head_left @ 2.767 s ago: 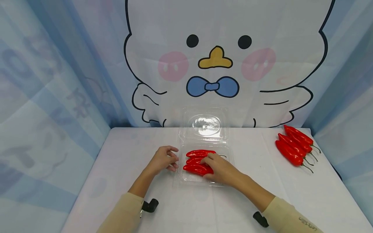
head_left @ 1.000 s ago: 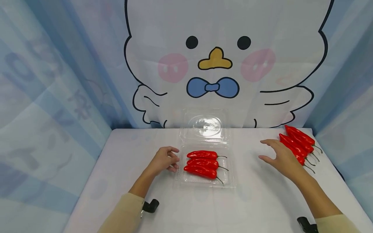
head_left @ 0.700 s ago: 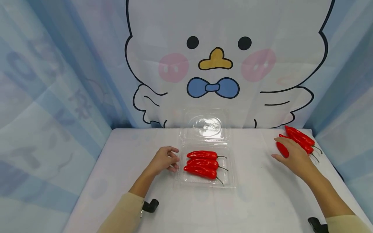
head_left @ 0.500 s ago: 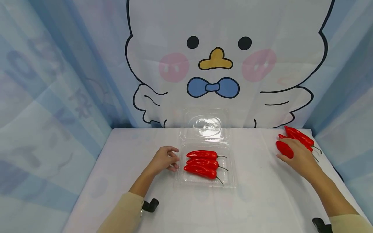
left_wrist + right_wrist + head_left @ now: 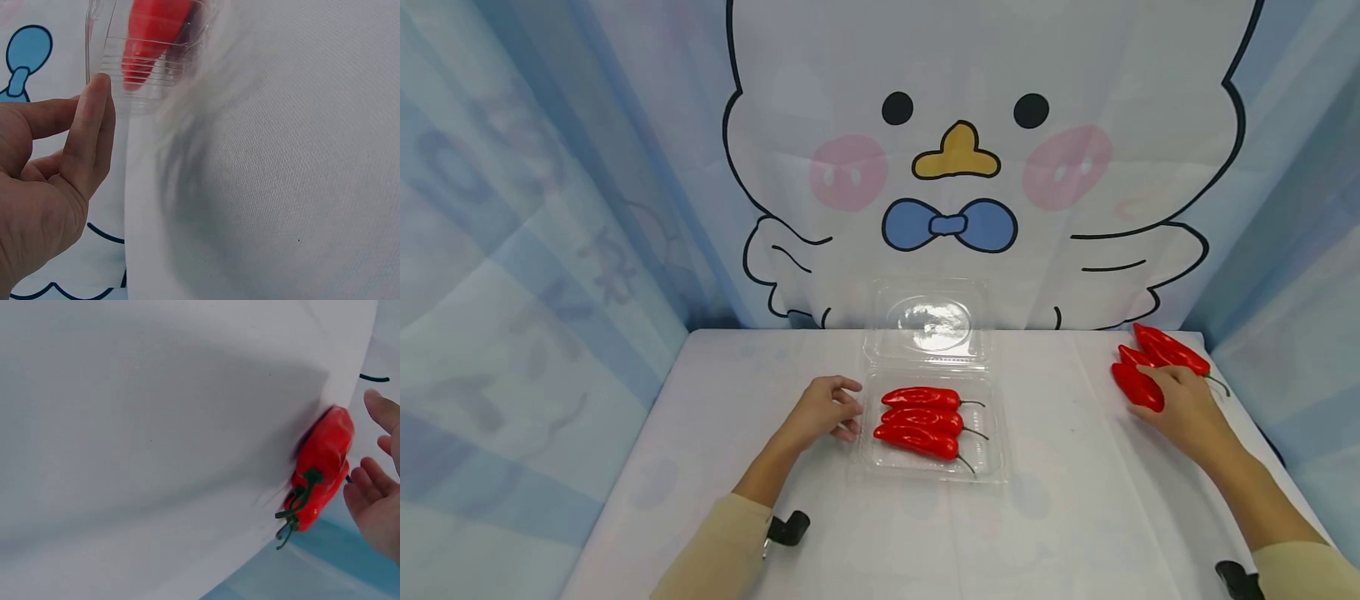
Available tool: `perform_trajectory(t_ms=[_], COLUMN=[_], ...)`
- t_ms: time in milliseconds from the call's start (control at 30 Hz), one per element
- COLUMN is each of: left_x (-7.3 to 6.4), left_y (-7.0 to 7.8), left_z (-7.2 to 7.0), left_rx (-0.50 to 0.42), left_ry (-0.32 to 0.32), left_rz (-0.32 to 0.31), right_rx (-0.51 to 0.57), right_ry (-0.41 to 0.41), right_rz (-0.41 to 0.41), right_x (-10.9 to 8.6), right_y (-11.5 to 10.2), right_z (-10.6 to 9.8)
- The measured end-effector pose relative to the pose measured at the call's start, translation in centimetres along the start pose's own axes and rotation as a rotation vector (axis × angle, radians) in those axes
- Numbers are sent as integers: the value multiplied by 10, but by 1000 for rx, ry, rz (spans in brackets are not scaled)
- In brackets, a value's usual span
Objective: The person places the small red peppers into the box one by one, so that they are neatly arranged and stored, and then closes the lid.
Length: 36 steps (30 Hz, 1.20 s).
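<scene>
In the head view my left hand stays at the left edge of a clear plastic clamshell box, fingers loosely bent. The left wrist view shows its fingertips by the box wall; whether they touch it cannot be told. Three red chili peppers with green stems lie side by side in the box. At the table's right side my right hand hovers over several more red chili peppers, hiding some stems. Seen from the right wrist, its thumb and fingers are spread beside the peppers, apparently holding none.
The box lid stands raised at the back, against a curtain with a cartoon bird. A white cloth covers the table. Blue printed curtains hang at both sides.
My right hand has left the peppers in the box and moved to the pile at the right, lately shifting slightly further right over it. My left hand has stayed in place.
</scene>
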<state>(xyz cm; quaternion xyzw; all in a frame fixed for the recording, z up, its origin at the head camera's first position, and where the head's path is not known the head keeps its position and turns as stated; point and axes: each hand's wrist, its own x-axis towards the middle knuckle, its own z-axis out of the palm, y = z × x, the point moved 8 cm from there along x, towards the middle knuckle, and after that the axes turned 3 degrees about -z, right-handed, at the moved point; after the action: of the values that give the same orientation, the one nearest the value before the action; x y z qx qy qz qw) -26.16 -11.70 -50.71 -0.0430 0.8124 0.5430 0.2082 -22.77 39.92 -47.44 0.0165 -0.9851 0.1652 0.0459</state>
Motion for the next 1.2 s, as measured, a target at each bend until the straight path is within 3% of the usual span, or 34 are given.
perform_trajectory(t_ms=[267, 533, 1200], left_x=[1, 1, -1], left_y=[-1, -1, 0], left_z=[0, 0, 0], left_rx=[-1, -2, 2], left_ry=[-1, -4, -2], left_rz=[5, 6, 13], right_rx=[-9, -29, -66], right_ry=[-35, -40, 8], right_rz=[65, 76, 66], right_x=[-4, -6, -9], right_y=[17, 24, 16], right_z=[9, 18, 23])
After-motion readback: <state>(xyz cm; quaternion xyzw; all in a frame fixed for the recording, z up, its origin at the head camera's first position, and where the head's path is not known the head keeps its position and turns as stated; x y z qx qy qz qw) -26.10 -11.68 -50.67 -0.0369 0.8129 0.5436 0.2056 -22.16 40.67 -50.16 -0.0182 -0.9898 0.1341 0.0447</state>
